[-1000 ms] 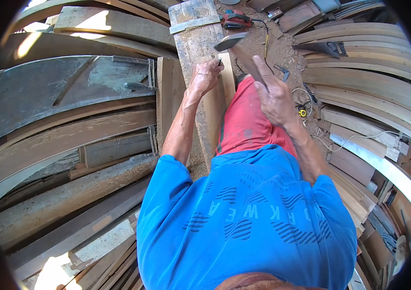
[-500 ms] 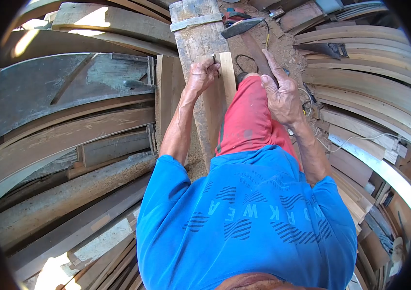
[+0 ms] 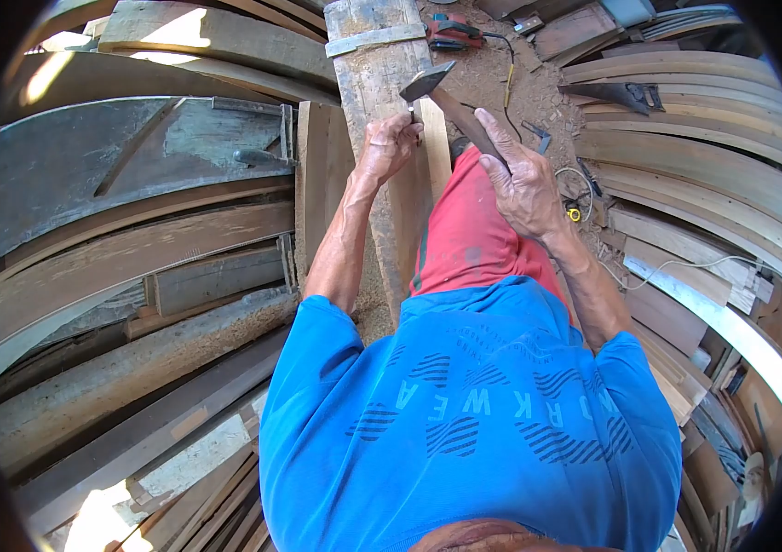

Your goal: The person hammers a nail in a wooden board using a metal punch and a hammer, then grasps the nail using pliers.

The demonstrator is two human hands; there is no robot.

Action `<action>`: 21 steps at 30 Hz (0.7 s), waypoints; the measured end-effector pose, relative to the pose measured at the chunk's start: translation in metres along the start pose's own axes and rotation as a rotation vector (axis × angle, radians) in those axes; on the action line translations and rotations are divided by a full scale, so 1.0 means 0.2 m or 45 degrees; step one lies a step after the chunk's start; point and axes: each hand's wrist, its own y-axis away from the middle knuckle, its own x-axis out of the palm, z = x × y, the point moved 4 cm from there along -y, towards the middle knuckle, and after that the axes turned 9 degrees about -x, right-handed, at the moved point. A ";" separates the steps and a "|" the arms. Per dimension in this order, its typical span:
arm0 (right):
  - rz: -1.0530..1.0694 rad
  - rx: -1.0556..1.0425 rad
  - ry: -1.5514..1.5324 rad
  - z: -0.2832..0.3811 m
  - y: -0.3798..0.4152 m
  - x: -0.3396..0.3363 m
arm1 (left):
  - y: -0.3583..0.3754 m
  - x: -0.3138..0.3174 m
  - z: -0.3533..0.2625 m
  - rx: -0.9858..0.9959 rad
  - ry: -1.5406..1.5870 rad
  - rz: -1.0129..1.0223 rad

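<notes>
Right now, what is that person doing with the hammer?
The person's right hand grips a hammer, its head down close above a nail. The left hand pinches that nail upright on a pale wood strip lying on a long worn plank. Curved boards are stacked all around, and a red power tool lies on the sawdust beyond.

— Where is the steel-headed hammer with the wooden handle?

— It is in the right hand, just above the thin pale wooden strip. That strip lies on the long worn wooden beam, along its right side.

— And the left hand?

— It rests on the beam, left of the strip, with its fingers right under the hammer head.

— What is around?

— Curved wooden planks lie to the right. The red power tool sits on the ground behind the hammer.
</notes>
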 end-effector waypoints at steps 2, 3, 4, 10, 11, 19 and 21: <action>-0.022 -0.001 0.013 0.00 0.00 0.01 | 0.01 0.00 -0.01 0.004 0.001 -0.021; -0.018 0.000 0.034 -0.02 0.00 0.02 | 0.01 0.00 -0.01 0.007 0.001 -0.032; -0.012 0.000 0.054 -0.03 0.00 0.03 | 0.02 0.00 -0.02 0.060 -0.074 -0.060; 0.359 0.188 0.234 -0.01 -0.05 -0.03 | 0.07 0.00 -0.07 0.227 -0.149 -0.124; 0.126 0.024 0.160 0.03 -0.07 -0.05 | 0.06 0.00 -0.07 0.236 -0.130 -0.121; 0.329 0.002 0.342 -0.04 -0.10 -0.02 | 0.04 -0.01 -0.08 0.302 -0.142 -0.140; -0.097 -0.179 0.052 0.05 -0.09 -0.04 | 0.07 0.00 -0.09 0.270 -0.058 -0.126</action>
